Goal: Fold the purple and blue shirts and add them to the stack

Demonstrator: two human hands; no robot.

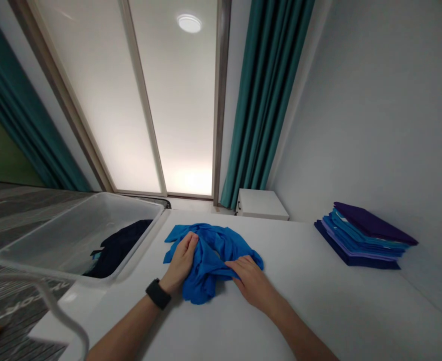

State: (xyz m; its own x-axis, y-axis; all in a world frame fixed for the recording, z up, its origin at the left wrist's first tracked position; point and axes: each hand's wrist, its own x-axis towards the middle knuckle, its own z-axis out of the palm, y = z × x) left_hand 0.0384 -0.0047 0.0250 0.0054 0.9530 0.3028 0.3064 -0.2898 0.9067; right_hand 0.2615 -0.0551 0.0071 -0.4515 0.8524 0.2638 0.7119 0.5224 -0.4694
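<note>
A crumpled bright blue garment (209, 260) lies bunched on the white table (266, 321); its exact kind cannot be made out. My left hand (183, 258), with a dark watch on the wrist, is closed on the cloth at its left side. On the right side, my right hand (253, 281) grips the lower edge of the same cloth, its fingers partly hidden in the folds. Part of the fabric hangs together in a bunch between the two hands.
To the left stands a translucent plastic bin (55, 230) holding dark clothing (125, 245). A stack of folded blue and purple clothes (364, 238) sits at the right by the wall. Behind the table is a white cabinet (262, 203). A pale curved bar (51, 306) crosses the lower left.
</note>
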